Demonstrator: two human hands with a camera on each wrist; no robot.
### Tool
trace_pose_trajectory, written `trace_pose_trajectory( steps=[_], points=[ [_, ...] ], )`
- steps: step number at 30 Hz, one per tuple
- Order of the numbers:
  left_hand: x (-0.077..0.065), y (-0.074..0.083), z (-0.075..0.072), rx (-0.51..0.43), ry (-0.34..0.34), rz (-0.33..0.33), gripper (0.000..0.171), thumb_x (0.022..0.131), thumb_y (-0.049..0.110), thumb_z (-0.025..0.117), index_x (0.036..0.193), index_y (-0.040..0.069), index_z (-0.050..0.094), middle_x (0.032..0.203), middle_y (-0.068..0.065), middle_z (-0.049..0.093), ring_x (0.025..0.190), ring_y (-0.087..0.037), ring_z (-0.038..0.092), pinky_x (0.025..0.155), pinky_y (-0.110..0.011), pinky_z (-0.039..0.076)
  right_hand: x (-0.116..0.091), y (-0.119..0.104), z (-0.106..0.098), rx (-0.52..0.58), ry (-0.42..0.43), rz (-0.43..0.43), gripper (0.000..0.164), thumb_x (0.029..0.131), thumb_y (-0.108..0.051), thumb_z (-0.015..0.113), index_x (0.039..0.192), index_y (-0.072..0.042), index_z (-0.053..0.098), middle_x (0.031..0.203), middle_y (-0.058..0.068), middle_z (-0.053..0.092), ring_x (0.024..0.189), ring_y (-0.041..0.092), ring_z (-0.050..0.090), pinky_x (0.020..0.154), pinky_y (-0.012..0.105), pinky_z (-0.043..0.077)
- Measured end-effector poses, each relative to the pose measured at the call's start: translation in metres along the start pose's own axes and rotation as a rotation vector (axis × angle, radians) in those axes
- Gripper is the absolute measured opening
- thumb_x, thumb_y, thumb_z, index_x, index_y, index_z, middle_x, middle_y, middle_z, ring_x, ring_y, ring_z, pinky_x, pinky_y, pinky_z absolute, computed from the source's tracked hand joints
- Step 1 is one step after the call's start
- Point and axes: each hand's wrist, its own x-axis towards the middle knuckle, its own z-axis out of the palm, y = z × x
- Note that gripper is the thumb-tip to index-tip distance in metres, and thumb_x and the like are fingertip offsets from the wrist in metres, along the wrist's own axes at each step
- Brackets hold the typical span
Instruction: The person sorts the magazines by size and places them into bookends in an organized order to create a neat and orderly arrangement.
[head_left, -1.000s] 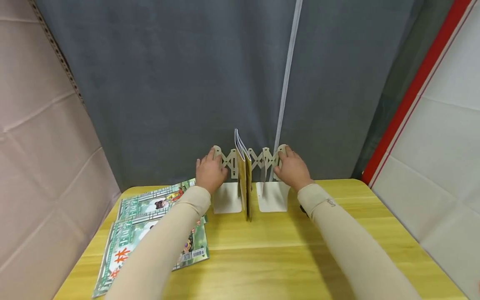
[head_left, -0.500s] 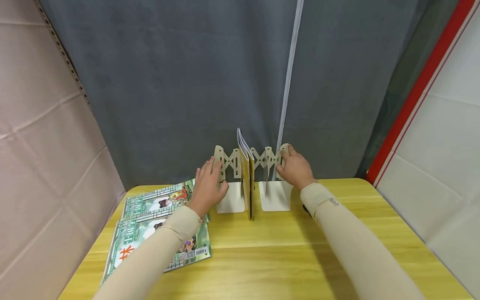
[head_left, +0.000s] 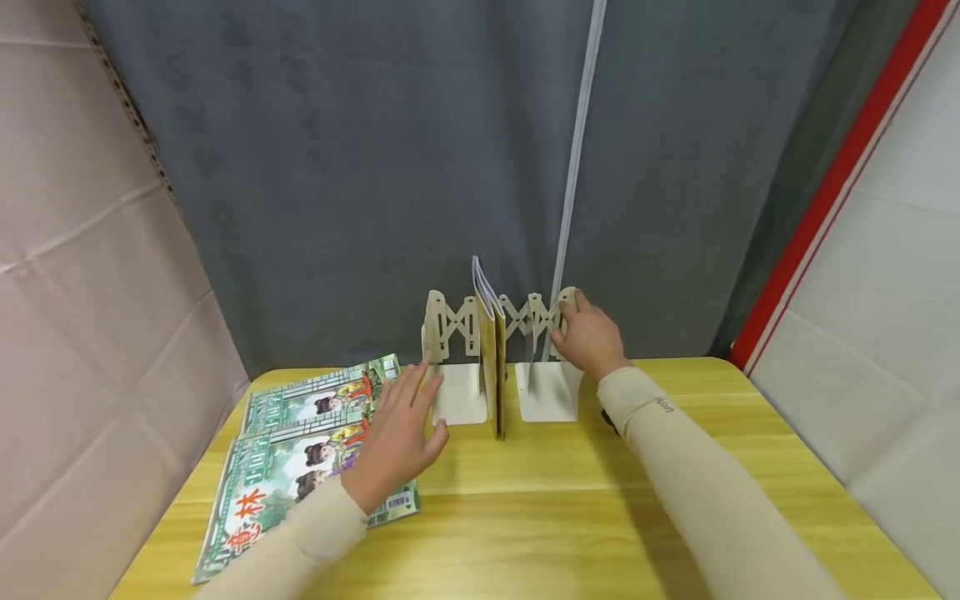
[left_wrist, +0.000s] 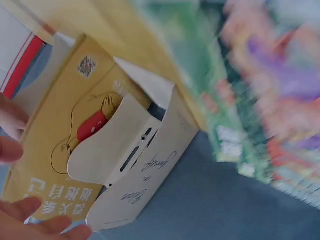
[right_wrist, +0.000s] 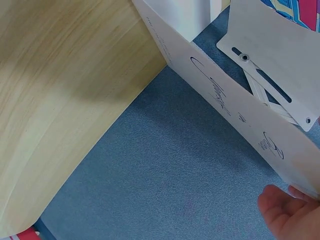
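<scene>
A cream expandable bookend (head_left: 459,396) with scissor-like links stands at the back of the table. Two thin yellow-covered books (head_left: 491,367) stand upright near its middle. My right hand (head_left: 592,337) grips the bookend's right end panel; in the right wrist view, that hand (right_wrist: 292,212) holds the panel's edge (right_wrist: 225,102). Over the magazines (head_left: 255,500), my left hand (head_left: 397,433) is spread, holding nothing, its fingertips near the bookend's left base. The left wrist view shows the yellow book's cover (left_wrist: 60,135) behind the left panel (left_wrist: 150,175), and a blurred magazine (left_wrist: 285,90).
The magazines lie overlapped on the left of the wooden table (head_left: 525,533). A grey curtain (head_left: 360,183) hangs right behind the bookend. Light cloth walls (head_left: 97,292) flank both sides, with a red strip (head_left: 832,192) on the right.
My left hand has let go of the bookend's left end and moved down and toward me, over the magazines. The right hand still grips the right end.
</scene>
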Motion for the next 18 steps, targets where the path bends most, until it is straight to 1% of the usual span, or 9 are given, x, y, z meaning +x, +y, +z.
trace_pose_trajectory(
  steps=[2,4,7,11,13,15,18],
  points=[
    [-0.019,-0.002,-0.005,0.022,-0.054,-0.001,0.059,0.085,0.024,0.069,0.139,0.004,0.054,0.15,-0.022,0.041,0.138,-0.042,0.037,0.108,-0.066,0.029,-0.001,-0.002,0.002,-0.001,-0.003,-0.007,0.054,0.094,-0.028,0.056,0.141,-0.003,0.054,0.154,0.027,0.034,0.118,0.047,0.055,0.085,0.058,0.051],
    [-0.035,-0.006,-0.007,0.038,-0.094,0.014,0.06,0.084,0.027,0.071,0.137,0.004,0.056,0.147,-0.022,0.044,0.135,-0.043,0.041,0.105,-0.066,0.032,-0.002,-0.005,0.002,-0.004,0.004,-0.008,0.053,0.094,-0.028,0.056,0.141,-0.003,0.054,0.153,0.027,0.034,0.117,0.046,0.055,0.082,0.056,0.052],
    [-0.052,-0.013,-0.005,0.05,-0.154,0.062,0.062,0.082,0.03,0.074,0.137,0.006,0.057,0.146,-0.021,0.046,0.132,-0.041,0.045,0.104,-0.065,0.036,-0.002,-0.006,0.001,-0.012,0.027,-0.01,0.052,0.094,-0.027,0.057,0.14,-0.003,0.055,0.152,0.027,0.036,0.114,0.045,0.058,0.077,0.055,0.053],
    [-0.066,-0.022,0.0,0.051,-0.239,0.129,0.065,0.084,0.036,0.073,0.141,0.008,0.055,0.147,-0.021,0.046,0.131,-0.042,0.046,0.106,-0.063,0.035,-0.002,-0.007,0.0,-0.022,0.059,-0.022,0.052,0.092,-0.027,0.06,0.138,-0.003,0.057,0.15,0.028,0.039,0.106,0.045,0.061,0.081,0.056,0.052],
    [-0.071,-0.025,0.002,0.076,-0.291,0.153,0.067,0.086,0.04,0.07,0.143,0.009,0.053,0.149,-0.021,0.044,0.132,-0.044,0.045,0.107,-0.062,0.033,-0.001,-0.006,-0.001,-0.03,0.067,-0.03,0.051,0.092,-0.027,0.059,0.137,-0.002,0.058,0.149,0.028,0.04,0.104,0.046,0.062,0.083,0.057,0.051],
    [-0.076,-0.029,0.002,0.099,-0.343,0.165,0.069,0.088,0.045,0.068,0.145,0.011,0.051,0.15,-0.02,0.042,0.133,-0.044,0.043,0.107,-0.062,0.033,-0.002,-0.006,-0.001,-0.035,0.07,-0.036,0.051,0.093,-0.028,0.058,0.137,-0.002,0.058,0.149,0.029,0.04,0.102,0.046,0.062,0.084,0.057,0.051],
    [-0.083,-0.034,-0.001,0.112,-0.445,0.149,0.072,0.09,0.053,0.063,0.148,0.014,0.048,0.153,-0.02,0.039,0.136,-0.045,0.039,0.106,-0.064,0.034,-0.002,-0.006,-0.001,-0.037,0.067,-0.038,0.05,0.093,-0.027,0.058,0.136,-0.002,0.058,0.149,0.029,0.04,0.105,0.046,0.061,0.086,0.057,0.05]
  ],
)
